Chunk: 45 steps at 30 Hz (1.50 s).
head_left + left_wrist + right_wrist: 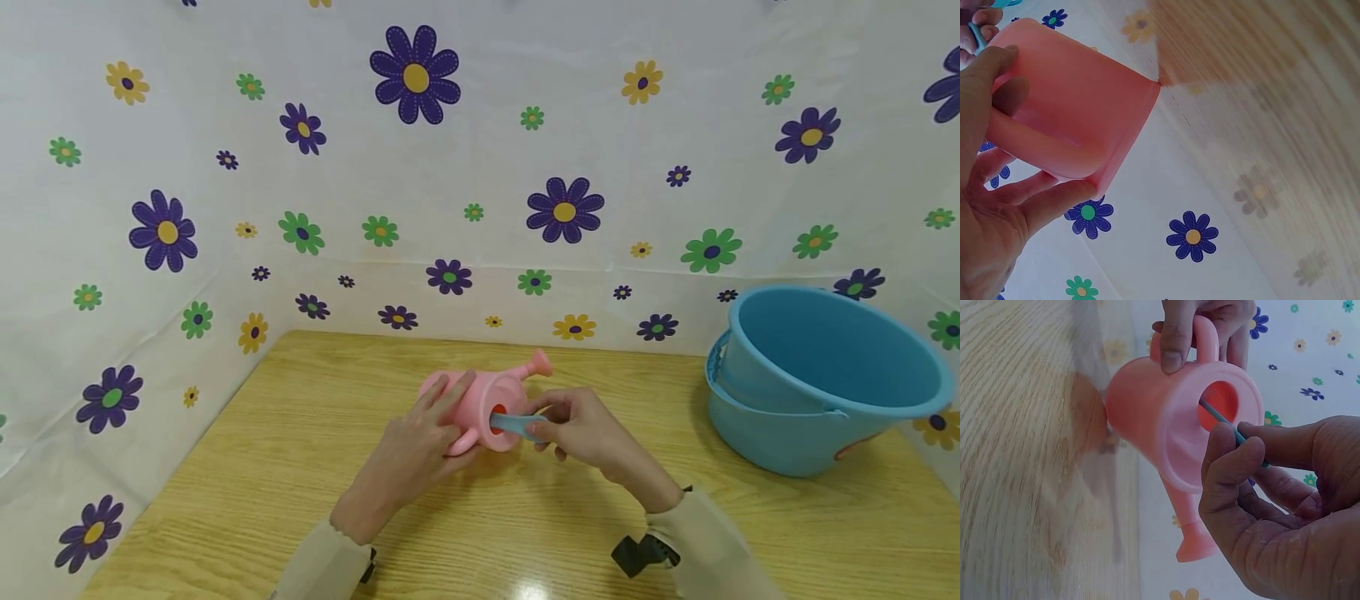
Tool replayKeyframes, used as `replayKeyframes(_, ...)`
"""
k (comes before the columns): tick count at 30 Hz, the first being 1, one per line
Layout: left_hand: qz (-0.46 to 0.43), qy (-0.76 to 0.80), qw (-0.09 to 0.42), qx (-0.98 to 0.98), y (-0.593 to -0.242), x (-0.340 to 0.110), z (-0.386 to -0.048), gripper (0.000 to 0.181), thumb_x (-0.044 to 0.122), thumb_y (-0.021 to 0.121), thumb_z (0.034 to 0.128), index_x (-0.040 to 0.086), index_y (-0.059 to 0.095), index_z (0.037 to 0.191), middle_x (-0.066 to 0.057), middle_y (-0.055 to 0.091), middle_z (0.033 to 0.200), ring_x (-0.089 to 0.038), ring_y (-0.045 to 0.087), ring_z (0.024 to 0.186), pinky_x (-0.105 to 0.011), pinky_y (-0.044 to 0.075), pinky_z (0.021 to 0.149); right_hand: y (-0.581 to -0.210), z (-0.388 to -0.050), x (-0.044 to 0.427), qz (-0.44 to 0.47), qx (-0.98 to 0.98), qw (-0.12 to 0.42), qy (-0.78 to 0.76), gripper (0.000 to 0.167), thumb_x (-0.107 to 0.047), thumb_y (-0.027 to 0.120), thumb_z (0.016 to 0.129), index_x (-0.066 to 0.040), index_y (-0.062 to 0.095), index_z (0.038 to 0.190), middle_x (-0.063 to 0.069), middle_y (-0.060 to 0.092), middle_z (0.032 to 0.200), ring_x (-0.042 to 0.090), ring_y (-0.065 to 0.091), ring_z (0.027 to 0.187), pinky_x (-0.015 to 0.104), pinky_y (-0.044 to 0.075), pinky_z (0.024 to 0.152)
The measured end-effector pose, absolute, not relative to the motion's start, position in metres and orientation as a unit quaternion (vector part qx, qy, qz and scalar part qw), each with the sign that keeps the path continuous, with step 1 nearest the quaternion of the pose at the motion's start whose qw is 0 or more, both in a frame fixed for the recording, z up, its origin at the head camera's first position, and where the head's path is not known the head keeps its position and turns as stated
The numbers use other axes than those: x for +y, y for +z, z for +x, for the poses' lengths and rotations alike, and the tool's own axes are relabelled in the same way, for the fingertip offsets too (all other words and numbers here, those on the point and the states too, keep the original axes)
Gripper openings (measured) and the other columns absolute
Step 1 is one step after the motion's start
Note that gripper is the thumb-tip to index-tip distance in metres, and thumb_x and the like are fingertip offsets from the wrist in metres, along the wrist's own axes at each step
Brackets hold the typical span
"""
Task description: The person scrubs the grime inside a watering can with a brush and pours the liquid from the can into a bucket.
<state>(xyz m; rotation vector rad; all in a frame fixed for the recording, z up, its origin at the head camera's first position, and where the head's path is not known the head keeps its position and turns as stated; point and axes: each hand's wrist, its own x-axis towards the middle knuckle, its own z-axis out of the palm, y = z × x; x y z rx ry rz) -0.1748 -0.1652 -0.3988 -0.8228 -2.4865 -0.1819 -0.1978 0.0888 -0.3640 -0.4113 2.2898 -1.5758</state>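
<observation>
A pink toy watering can (482, 398) is tipped over, its round opening facing right and its spout pointing to the back right. My left hand (420, 442) holds it, fingers spread over the body and around the curved handle (1041, 149). With thumb and fingertips, my right hand (588, 429) pinches a slim light-blue piece, like a flat handle (510, 423). This piece reaches through the can's opening (1225, 403), where the inside looks orange-red. Its far end is hidden inside the can, so I cannot tell what it is.
A large blue bucket (780, 433) with its handle hanging down stands on the right of the wooden table (300, 433). White cloth (480, 150) printed with flowers rises behind the table and along its sides.
</observation>
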Motion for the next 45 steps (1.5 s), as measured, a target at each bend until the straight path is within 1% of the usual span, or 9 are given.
replayKeyframes(6, -0.308, -0.065, 0.262, -0.912, -0.398, -0.165, -0.175, 0.036, 0.042, 0.081, 0.0864, 0.011, 0.082, 0.104, -0.01, 0.058, 0.149, -0.043, 0.06, 0.131, -0.033, 0.063, 0.06, -0.365, -0.198, 0.084, -0.136, 0.8, 0.166, -0.561, 0.022, -0.015, 0.07, 0.097, -0.003, 0.073, 0.115, 0.006, 0.07, 0.078, 0.016, 0.062, 0.072, 0.025, 0.049, 0.054)
replayKeyframes(12, -0.314, -0.054, 0.277, -0.906, -0.398, -0.164, -0.176, 0.033, 0.043, 0.082, 0.0851, 0.012, 0.083, 0.096, -0.011, 0.06, 0.148, -0.042, 0.061, 0.129, -0.032, 0.063, 0.061, -0.366, -0.198, 0.08, -0.134, 0.802, 0.162, -0.56, 0.021, -0.014, 0.07, 0.096, -0.003, 0.073, 0.114, 0.009, 0.071, 0.08, 0.014, 0.061, 0.07, 0.024, 0.048, 0.054)
replayKeyframes(19, -0.31, -0.06, 0.269, -0.91, -0.398, -0.163, -0.177, 0.033, 0.043, 0.082, 0.0856, 0.012, 0.083, 0.098, -0.01, 0.059, 0.149, -0.041, 0.06, 0.131, -0.032, 0.063, 0.059, -0.368, -0.198, 0.079, -0.142, 0.799, 0.157, -0.563, 0.021, -0.011, 0.069, 0.096, -0.002, 0.073, 0.114, 0.014, 0.073, 0.085, 0.014, 0.06, 0.068, 0.022, 0.046, 0.052)
replayKeyframes(22, -0.309, -0.058, 0.268, -0.911, -0.398, -0.163, -0.177, 0.033, 0.043, 0.082, 0.0855, 0.012, 0.083, 0.098, -0.009, 0.059, 0.149, -0.041, 0.06, 0.131, -0.033, 0.063, 0.06, -0.368, -0.197, 0.079, -0.147, 0.798, 0.155, -0.564, 0.02, -0.011, 0.069, 0.096, -0.002, 0.073, 0.114, 0.015, 0.073, 0.085, 0.013, 0.06, 0.067, 0.022, 0.046, 0.051)
replayKeyframes(26, -0.308, -0.055, 0.265, -0.912, -0.398, -0.163, -0.176, 0.034, 0.043, 0.082, 0.0858, 0.012, 0.083, 0.097, -0.009, 0.059, 0.149, -0.041, 0.06, 0.131, -0.033, 0.063, 0.06, -0.368, -0.196, 0.081, -0.148, 0.796, 0.156, -0.565, 0.02, -0.011, 0.07, 0.096, -0.002, 0.073, 0.113, 0.013, 0.071, 0.082, 0.014, 0.06, 0.067, 0.023, 0.047, 0.052)
replayKeyframes(32, -0.302, -0.061, 0.253, -0.917, -0.399, -0.163, -0.175, 0.036, 0.043, 0.079, 0.0882, 0.011, 0.082, 0.104, -0.01, 0.058, 0.15, -0.042, 0.059, 0.132, -0.033, 0.063, 0.059, -0.367, -0.194, 0.086, -0.134, 0.8, 0.161, -0.562, 0.021, -0.013, 0.069, 0.097, -0.003, 0.073, 0.115, 0.007, 0.071, 0.081, 0.015, 0.062, 0.071, 0.024, 0.049, 0.054)
replayKeyframes(37, -0.299, -0.065, 0.253, -0.918, -0.399, -0.164, -0.175, 0.036, 0.042, 0.08, 0.0881, 0.011, 0.082, 0.106, -0.01, 0.058, 0.15, -0.043, 0.059, 0.132, -0.033, 0.063, 0.06, -0.366, -0.193, 0.092, -0.139, 0.797, 0.166, -0.564, 0.021, -0.013, 0.068, 0.098, -0.002, 0.072, 0.115, 0.008, 0.071, 0.083, 0.014, 0.063, 0.072, 0.024, 0.049, 0.055)
replayKeyframes(45, -0.301, -0.065, 0.261, -0.915, -0.398, -0.164, -0.175, 0.034, 0.041, 0.081, 0.0872, 0.011, 0.083, 0.102, -0.01, 0.059, 0.149, -0.043, 0.06, 0.131, -0.033, 0.063, 0.06, -0.364, -0.195, 0.099, -0.129, 0.79, 0.177, -0.572, 0.021, -0.011, 0.067, 0.098, -0.001, 0.071, 0.116, 0.009, 0.071, 0.082, 0.016, 0.063, 0.074, 0.023, 0.05, 0.057)
